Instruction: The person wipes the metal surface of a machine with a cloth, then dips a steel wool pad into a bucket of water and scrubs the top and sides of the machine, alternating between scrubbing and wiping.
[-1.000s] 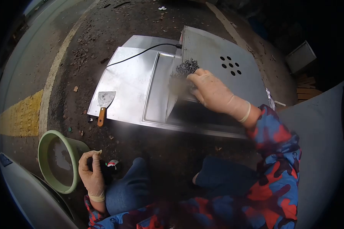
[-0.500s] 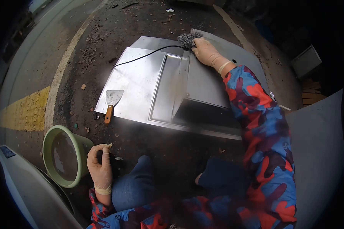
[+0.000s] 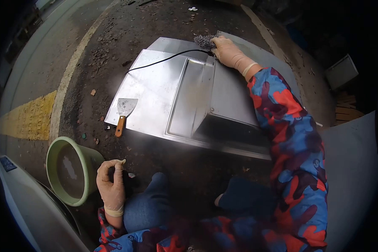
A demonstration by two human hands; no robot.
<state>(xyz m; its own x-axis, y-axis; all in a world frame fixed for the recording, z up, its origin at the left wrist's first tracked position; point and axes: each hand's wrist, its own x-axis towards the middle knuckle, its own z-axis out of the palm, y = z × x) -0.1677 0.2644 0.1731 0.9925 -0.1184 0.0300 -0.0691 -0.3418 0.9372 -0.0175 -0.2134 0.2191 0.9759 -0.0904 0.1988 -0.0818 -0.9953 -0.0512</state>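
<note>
My right hand [image 3: 230, 52], in a pale rubber glove, grips a grey steel wool scourer [image 3: 204, 41] at the far edge of a large metal panel [image 3: 151, 84]. The panel has a raised box-like section and a recessed strip, and lies on the ground before me. My left hand [image 3: 111, 185], gloved too, hangs by my knee with its fingers curled in and thumb and forefinger meeting; no object shows in it. Beside it stands a green bucket [image 3: 88, 168] of murky water. A scraper [image 3: 122, 115] with a wooden handle rests on the panel's near left corner.
A black cable [image 3: 164, 59] crosses the panel's upper part. To the left, a yellow patch [image 3: 29, 115] marks the dirt-strewn pavement. A grey sheet [image 3: 353, 176] is at the right, with wooden slats [image 3: 346, 110] behind it. A pale panel [image 3: 341, 71] leans farther back.
My right hand and the scourer have shifted slightly across the panel's far edge. The view has turned a little; my left hand keeps its curled pose by the bucket.
</note>
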